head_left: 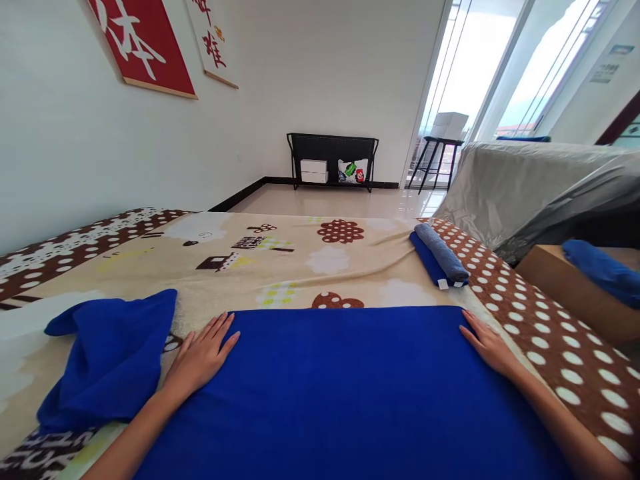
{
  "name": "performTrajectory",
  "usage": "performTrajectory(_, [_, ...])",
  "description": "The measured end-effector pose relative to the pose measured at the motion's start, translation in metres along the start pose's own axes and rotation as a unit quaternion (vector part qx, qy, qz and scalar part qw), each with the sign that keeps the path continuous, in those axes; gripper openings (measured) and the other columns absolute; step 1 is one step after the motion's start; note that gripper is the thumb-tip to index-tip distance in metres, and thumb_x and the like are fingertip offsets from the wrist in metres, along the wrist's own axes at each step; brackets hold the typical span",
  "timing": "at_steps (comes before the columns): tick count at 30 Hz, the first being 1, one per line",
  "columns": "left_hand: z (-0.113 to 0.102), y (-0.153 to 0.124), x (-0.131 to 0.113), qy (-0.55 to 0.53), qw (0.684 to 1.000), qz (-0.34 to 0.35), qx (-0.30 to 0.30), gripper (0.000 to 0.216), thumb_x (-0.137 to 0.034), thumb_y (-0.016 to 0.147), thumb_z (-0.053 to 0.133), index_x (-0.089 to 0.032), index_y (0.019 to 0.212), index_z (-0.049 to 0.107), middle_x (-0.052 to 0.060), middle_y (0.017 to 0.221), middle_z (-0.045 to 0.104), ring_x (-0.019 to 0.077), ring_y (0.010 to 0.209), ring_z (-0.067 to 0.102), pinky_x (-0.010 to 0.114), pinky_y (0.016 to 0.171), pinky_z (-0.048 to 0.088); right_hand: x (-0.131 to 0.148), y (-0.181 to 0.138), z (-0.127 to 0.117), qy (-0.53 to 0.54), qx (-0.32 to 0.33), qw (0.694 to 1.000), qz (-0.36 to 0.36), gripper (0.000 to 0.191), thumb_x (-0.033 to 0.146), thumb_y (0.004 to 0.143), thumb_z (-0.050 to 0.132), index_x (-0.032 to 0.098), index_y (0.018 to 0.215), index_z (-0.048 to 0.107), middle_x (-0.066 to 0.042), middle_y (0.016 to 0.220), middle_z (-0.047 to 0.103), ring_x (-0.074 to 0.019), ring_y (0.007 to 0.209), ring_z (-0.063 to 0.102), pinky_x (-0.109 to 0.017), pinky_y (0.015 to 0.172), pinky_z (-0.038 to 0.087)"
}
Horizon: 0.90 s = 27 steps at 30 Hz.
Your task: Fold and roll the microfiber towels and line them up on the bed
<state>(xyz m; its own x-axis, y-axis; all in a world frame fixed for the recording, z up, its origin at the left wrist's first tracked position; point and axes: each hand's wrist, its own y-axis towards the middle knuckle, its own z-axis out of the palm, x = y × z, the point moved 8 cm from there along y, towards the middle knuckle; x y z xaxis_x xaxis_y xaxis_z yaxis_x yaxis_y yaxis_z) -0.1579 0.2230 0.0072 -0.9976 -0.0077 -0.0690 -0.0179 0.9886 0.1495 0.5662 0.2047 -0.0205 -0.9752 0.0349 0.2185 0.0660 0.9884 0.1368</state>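
Observation:
A large blue towel [345,387] lies spread flat on the patterned bed blanket [280,267] right in front of me. My left hand [203,353] rests palm down at the towel's far left corner, fingers apart. At the far right corner my right hand [489,347] lies flat on the towel's edge. Neither hand grips anything. A crumpled blue towel [110,360] sits on the blanket just left of my left hand. Farther back on the right lie a folded blue towel [430,263] and a rolled grey one [443,252], stacked together.
A cardboard box [565,287] with another blue cloth [603,270] stands beside the bed at right, next to furniture under a plastic sheet [525,187]. A black rack [332,160] stands by the far wall. A black stool [437,160] stands near the glass doors.

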Motion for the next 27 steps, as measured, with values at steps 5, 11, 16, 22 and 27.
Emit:
performTrajectory(5, [-0.020,0.007,-0.104,-0.002,0.997,0.070,-0.036,0.059,-0.037,0.095,0.028,-0.011,0.147,0.041,0.018,0.155,0.036,0.0334,0.147,0.024,0.063,0.116,0.003,0.070,0.011,0.002,-0.006,-0.035,0.999,-0.039,0.061,0.044,0.098,0.023,0.008,0.142,0.045,-0.021,0.152,0.037,-0.0322,0.146,0.028,-0.060,0.116,0.020])
performTrajectory(11, [0.010,0.008,-0.303,-0.051,0.961,0.273,0.003,0.056,-0.035,0.098,0.031,-0.022,0.152,0.033,0.006,0.158,0.033,0.0185,0.147,0.028,0.039,0.119,0.023,0.263,0.016,0.048,0.033,0.012,0.970,-0.241,0.057,0.048,0.101,0.027,0.021,0.150,0.038,-0.005,0.156,0.035,-0.0183,0.145,0.031,-0.038,0.118,0.027])
performTrajectory(16, [0.024,0.009,-0.274,-0.055,0.969,0.240,0.019,0.057,-0.049,0.098,0.031,-0.029,0.152,0.033,0.002,0.159,0.032,0.0181,0.147,0.027,0.040,0.120,0.021,0.244,0.016,0.049,0.041,0.024,0.971,-0.236,0.059,0.052,0.100,0.030,0.024,0.152,0.035,-0.001,0.157,0.033,-0.0165,0.146,0.029,-0.037,0.121,0.023])
performTrajectory(22, [0.000,0.015,-0.057,-0.015,1.000,0.001,0.003,0.069,-0.050,0.094,0.028,-0.010,0.150,0.034,0.017,0.157,0.032,0.0339,0.147,0.026,0.062,0.115,0.017,0.040,0.010,0.003,0.021,-0.005,0.999,-0.028,0.064,0.051,0.098,0.027,0.014,0.149,0.037,-0.013,0.153,0.039,-0.0279,0.144,0.034,-0.050,0.118,0.029])
performTrajectory(27, [-0.013,-0.005,-0.040,0.001,0.999,-0.035,-0.010,0.066,-0.047,0.095,0.026,-0.013,0.150,0.036,0.014,0.158,0.032,0.0307,0.149,0.022,0.062,0.118,0.007,0.027,-0.011,-0.011,0.010,-0.041,0.999,0.023,0.064,0.043,0.098,0.026,0.005,0.148,0.035,-0.019,0.154,0.036,-0.0312,0.145,0.029,-0.053,0.120,0.022])
